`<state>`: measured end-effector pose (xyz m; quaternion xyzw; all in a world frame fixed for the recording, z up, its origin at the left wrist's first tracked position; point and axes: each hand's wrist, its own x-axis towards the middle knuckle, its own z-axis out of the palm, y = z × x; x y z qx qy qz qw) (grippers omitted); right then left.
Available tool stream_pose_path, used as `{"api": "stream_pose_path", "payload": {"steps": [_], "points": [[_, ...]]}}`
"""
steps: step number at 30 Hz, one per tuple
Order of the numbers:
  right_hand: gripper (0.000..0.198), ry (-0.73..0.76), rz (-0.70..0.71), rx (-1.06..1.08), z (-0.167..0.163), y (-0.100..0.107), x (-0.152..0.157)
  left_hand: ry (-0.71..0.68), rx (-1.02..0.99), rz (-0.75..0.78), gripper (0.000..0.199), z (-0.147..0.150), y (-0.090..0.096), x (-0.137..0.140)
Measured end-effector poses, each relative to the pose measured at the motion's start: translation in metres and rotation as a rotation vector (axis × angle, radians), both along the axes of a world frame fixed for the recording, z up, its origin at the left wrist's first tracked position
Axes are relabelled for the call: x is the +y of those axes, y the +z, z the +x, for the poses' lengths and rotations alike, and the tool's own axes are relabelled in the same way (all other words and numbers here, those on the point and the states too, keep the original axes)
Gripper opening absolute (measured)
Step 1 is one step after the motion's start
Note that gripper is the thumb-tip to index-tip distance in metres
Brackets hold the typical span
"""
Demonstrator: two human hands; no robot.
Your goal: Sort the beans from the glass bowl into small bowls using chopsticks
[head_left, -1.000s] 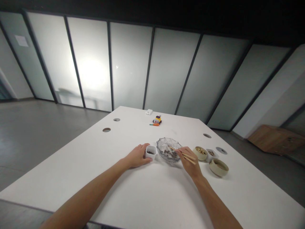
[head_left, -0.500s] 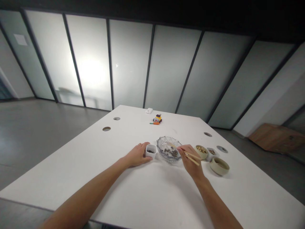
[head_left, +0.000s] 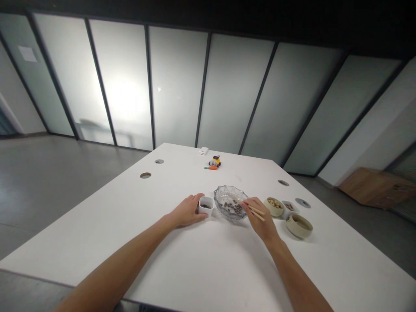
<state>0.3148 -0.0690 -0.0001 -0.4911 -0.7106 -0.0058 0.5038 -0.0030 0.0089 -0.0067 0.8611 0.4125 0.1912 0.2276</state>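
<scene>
My left hand (head_left: 189, 211) is wrapped around a small white square cup (head_left: 206, 212) on the table, with dark bits (head_left: 205, 206) inside it. Just right of the cup stands a clear glass bowl (head_left: 224, 190) with a scalloped rim, holding several small dark brown pieces (head_left: 232, 207) that look like beans or seeds. Over the bowl's right side, my right hand (head_left: 259, 216) grips a pair of wooden chopsticks (head_left: 258, 212). Their tips point down into the bowl; whether they pinch a piece I cannot tell.
Right of my right hand are a beige bowl of pale nuts (head_left: 274, 208), a white dish of brown pieces (head_left: 290, 209) and a beige bowl (head_left: 299, 227). Farther back on the white table (head_left: 182, 264) sit a toy vehicle (head_left: 215, 161), a toy carrot (head_left: 211, 168) and a white box (head_left: 203, 151).
The chopsticks have tilted and shifted slightly in my right hand, their tips now lower in the glass bowl. My left hand and the white cup have stayed put.
</scene>
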Motion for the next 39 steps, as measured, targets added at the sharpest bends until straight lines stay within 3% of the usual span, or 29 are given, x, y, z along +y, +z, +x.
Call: {"api": "stream_pose_path", "payload": {"steps": [5,16,24,32,39], "points": [[0.051,-0.042,0.007,-0.006,0.004,0.003,-0.001,-0.002,0.009,-0.001,0.073,0.000,0.000,0.000],[0.050,0.045,-0.042,-0.025,0.002,0.000,-0.002,-0.007,0.013,0.000,0.069,-0.001,0.003,-0.002],[0.054,-0.051,0.008,-0.037,0.007,0.012,-0.006,-0.004,-0.008,-0.001,0.073,-0.001,-0.001,0.000],[0.061,-0.029,-0.020,-0.079,0.009,0.007,-0.001,0.002,0.006,-0.014,0.072,-0.001,0.002,-0.001],[0.057,-0.015,-0.044,-0.048,0.010,0.008,-0.002,0.001,0.001,-0.006,0.072,-0.001,0.000,-0.001]]}}
